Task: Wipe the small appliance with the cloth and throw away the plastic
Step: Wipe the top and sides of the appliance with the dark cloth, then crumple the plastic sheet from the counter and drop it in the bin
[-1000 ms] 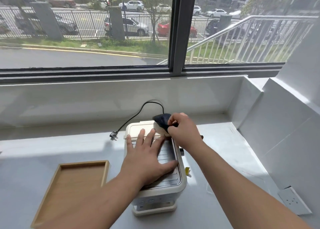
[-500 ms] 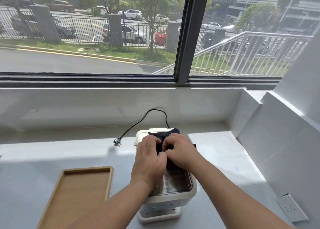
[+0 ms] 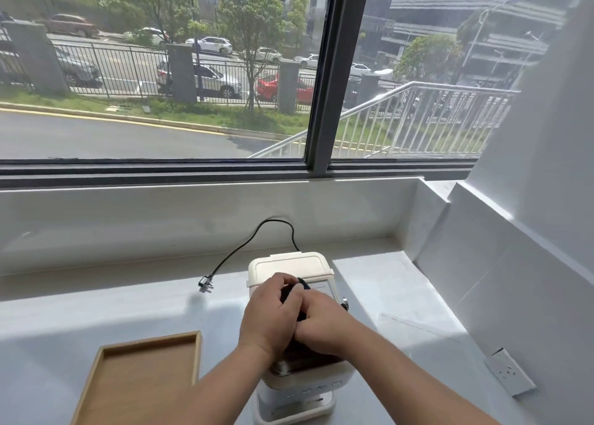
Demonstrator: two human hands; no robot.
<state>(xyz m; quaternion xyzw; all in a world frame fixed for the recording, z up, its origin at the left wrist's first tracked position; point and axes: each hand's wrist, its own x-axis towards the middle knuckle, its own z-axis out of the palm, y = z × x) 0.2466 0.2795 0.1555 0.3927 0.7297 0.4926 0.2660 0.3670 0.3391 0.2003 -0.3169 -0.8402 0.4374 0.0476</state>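
The appliance (image 3: 291,267), a small white boxy machine with a cream lid at its far end and a row of buttons on its near face, stands on the white counter (image 3: 96,312) low in the middle of the view. Both hands are on top of it, pressed against each other. The left hand (image 3: 270,315) has its fingers curled down over a dark cloth (image 3: 291,291), of which only a bunched bit shows by the knuckles. The right hand (image 3: 324,325) lies tight beside it with its fingers bent inward onto the same cloth, the fingertips hidden by the left hand. A wooden tray (image 3: 151,339) lies flat on the counter to the left, near the left forearm and apart from the appliance. To the right of the appliance a faint clear sheet (image 3: 418,328) lies flat on the counter; whether it is the plastic cannot be told. Farther right a wall socket (image 3: 509,373) sits in the white side wall. Behind the appliance a black cord (image 3: 276,220) loops up against the sill and runs left to a plug (image 3: 205,283) lying loose on the counter. Beyond that, a dark-framed window (image 3: 324,70) looks out on a road, a fence and parked cars.
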